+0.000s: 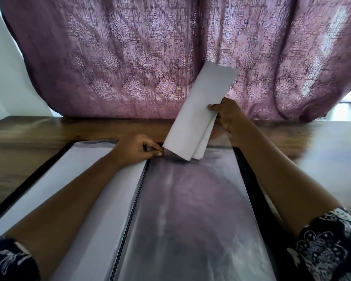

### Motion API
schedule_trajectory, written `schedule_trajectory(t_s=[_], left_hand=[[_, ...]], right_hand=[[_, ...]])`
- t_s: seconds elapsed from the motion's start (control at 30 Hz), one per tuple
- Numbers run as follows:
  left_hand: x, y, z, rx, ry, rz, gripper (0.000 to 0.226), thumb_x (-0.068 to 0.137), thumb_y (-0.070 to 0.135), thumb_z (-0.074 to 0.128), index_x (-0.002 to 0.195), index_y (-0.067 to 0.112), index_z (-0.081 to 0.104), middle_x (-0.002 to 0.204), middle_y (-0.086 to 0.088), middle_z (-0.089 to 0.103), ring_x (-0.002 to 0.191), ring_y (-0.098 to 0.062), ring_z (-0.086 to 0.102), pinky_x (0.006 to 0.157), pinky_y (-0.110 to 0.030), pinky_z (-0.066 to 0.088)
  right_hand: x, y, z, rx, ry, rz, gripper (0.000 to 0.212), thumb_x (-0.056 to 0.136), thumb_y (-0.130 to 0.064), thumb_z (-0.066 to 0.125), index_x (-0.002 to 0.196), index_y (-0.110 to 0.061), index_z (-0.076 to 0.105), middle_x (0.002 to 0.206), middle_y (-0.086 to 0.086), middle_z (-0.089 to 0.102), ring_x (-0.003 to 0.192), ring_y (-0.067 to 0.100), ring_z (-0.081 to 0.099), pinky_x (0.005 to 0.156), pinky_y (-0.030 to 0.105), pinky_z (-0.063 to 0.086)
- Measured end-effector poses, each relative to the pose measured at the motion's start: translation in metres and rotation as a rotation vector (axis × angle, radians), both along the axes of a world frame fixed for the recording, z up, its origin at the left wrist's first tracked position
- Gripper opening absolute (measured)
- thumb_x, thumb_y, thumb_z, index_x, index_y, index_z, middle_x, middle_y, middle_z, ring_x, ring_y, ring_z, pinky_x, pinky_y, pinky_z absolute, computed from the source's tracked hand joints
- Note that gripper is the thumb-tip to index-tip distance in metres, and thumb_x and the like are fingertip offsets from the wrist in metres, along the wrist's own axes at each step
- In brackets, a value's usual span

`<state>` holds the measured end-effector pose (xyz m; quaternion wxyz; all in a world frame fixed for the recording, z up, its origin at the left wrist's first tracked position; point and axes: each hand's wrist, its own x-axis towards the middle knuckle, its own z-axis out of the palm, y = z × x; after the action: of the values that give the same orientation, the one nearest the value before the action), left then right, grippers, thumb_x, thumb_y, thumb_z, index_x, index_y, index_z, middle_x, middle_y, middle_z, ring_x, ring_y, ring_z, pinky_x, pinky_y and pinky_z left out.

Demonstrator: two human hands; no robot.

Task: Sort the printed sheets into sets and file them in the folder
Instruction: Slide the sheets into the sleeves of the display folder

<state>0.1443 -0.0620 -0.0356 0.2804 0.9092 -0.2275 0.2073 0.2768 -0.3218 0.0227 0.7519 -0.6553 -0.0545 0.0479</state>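
In folder (251,175), left pocket (69,179) is filled. Right pocket (190,199) mouth is pinched open by left grip (134,150). Sheet set (199,110) is clamped in right grip (229,116), barely inserted. Sliding-in remains.

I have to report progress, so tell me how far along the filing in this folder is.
Done: the left sleeve of the open folder already holds white paper. In hand: the right hand holds a set of sheets with its lower end at the mouth of the right sleeve, whose top edge the left hand pinches. Left: sliding that set fully in. No other loose sheets are in view.
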Motion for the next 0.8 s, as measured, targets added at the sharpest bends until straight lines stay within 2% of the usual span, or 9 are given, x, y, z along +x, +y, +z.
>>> schedule_trajectory(t_s=[0.1, 0.17, 0.23, 0.33, 0.4, 0.47, 0.57, 0.7, 0.8], left_hand=[[0.002, -0.003, 0.001, -0.054, 0.02, -0.001, 0.049, 0.07, 0.068, 0.064, 0.088, 0.025, 0.079, 0.075, 0.033, 0.066, 0.074, 0.001, 0.066, 0.063, -0.014, 0.047], [0.003, -0.005, 0.003, -0.114, 0.044, -0.008, 0.039, 0.071, 0.064, 0.065, 0.086, 0.03, 0.077, 0.083, 0.03, 0.068, 0.078, -0.001, 0.067, 0.067, -0.013, 0.049], [0.005, -0.006, 0.004, -0.133, 0.063, -0.032, 0.027, 0.075, 0.061, 0.066, 0.086, 0.037, 0.073, 0.091, 0.021, 0.068, 0.082, -0.003, 0.066, 0.074, -0.014, 0.05], [0.004, -0.011, 0.004, -0.114, 0.116, -0.034, 0.008, 0.082, 0.032, 0.074, 0.086, 0.027, 0.07, 0.091, 0.023, 0.063, 0.086, -0.001, 0.062, 0.077, -0.009, 0.046], [0.006, -0.014, 0.003, -0.176, 0.129, -0.01, 0.018, 0.082, 0.012, 0.075, 0.082, 0.029, 0.068, 0.086, 0.027, 0.064, 0.081, 0.004, 0.062, 0.074, -0.007, 0.045], [0.008, -0.013, 0.0, -0.246, 0.171, 0.008, 0.029, 0.083, 0.008, 0.073, 0.076, 0.035, 0.069, 0.082, 0.026, 0.067, 0.075, 0.004, 0.061, 0.072, -0.008, 0.046], [0.009, -0.01, -0.003, -0.358, 0.241, 0.014, 0.025, 0.086, 0.005, 0.069, 0.079, 0.029, 0.069, 0.073, 0.019, 0.069, 0.064, 0.005, 0.058, 0.062, -0.01, 0.045], [0.009, -0.014, -0.001, -0.372, 0.266, -0.002, 0.01, 0.087, 0.001, 0.065, 0.09, 0.011, 0.066, 0.072, 0.015, 0.069, 0.067, 0.007, 0.059, 0.063, -0.011, 0.044], [0.008, -0.013, -0.002, -0.341, 0.261, -0.004, 0.011, 0.088, -0.002, 0.063, 0.092, 0.008, 0.065, 0.074, 0.021, 0.07, 0.071, 0.009, 0.061, 0.068, -0.008, 0.044]], right_hand=[[0.006, -0.011, 0.0, -0.075, -0.026, 0.015, 0.027, 0.086, 0.007, 0.057, 0.11, -0.003, 0.055, 0.089, 0.009, 0.064, 0.078, 0.025, 0.063, 0.072, 0.041, 0.053], [0.01, -0.015, -0.001, -0.099, -0.038, -0.011, 0.028, 0.086, 0.006, 0.058, 0.112, -0.003, 0.056, 0.095, 0.01, 0.064, 0.082, 0.027, 0.063, 0.079, 0.044, 0.052], [0.01, -0.013, -0.004, -0.058, -0.039, -0.034, 0.025, 0.087, 0.007, 0.057, 0.109, -0.003, 0.056, 0.092, 0.009, 0.064, 0.08, 0.025, 0.063, 0.079, 0.043, 0.052], [0.011, -0.005, -0.007, 0.005, -0.056, -0.049, 0.016, 0.087, 0.009, 0.056, 0.091, -0.006, 0.057, 0.087, 0.006, 0.063, 0.079, 0.024, 0.061, 0.082, 0.044, 0.052], [0.012, -0.002, -0.007, 0.009, -0.058, -0.024, 0.017, 0.087, 0.01, 0.056, 0.089, -0.007, 0.057, 0.087, 0.006, 0.063, 0.083, 0.025, 0.061, 0.085, 0.044, 0.051], [0.012, -0.004, -0.005, 0.015, -0.043, -0.015, 0.019, 0.087, 0.011, 0.055, 0.101, -0.002, 0.056, 0.087, 0.006, 0.062, 0.08, 0.023, 0.061, 0.079, 0.041, 0.052], [0.012, -0.008, 0.0, 0.038, -0.03, -0.072, 0.028, 0.086, 0.009, 0.056, 0.112, -0.002, 0.055, 0.087, 0.006, 0.063, 0.077, 0.021, 0.062, 0.064, 0.033, 0.053], [0.012, -0.005, 0.003, 0.093, -0.02, -0.103, 0.017, 0.086, 0.011, 0.055, 0.096, -0.003, 0.054, 0.086, 0.007, 0.062, 0.077, 0.022, 0.061, 0.064, 0.031, 0.054], [0.014, -0.001, 0.003, 0.055, 0.022, -0.106, 0.017, 0.085, 0.011, 0.057, 0.085, -0.006, 0.055, 0.084, 0.007, 0.061, 0.077, 0.023, 0.06, 0.069, 0.034, 0.054]])
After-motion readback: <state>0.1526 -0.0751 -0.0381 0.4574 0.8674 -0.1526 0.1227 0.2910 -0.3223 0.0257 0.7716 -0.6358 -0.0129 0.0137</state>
